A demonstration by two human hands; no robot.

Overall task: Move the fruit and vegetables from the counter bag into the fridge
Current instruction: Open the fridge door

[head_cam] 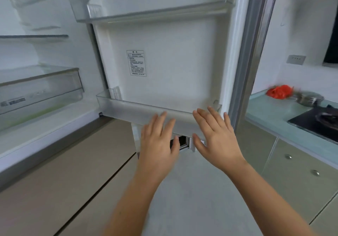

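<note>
The fridge stands open, its white door (173,56) swung wide in front of me. My left hand (158,142) and my right hand (217,137) are both raised side by side with fingers spread, palms toward the lower door bin (128,107). Neither hand holds anything. A red bag (279,91) lies on the counter far to the right, beyond the door edge. On the left, the fridge's clear crisper drawer (40,91) sits closed, with something green dimly showing through below it.
A glass shelf (33,36) and an upper door bin (146,12) are in the fridge. On the pale green counter (270,111) sit a steel pot lid (309,97) and a black gas hob (318,122). Beige lower fridge drawers (64,171) and cabinets (296,177) flank the floor.
</note>
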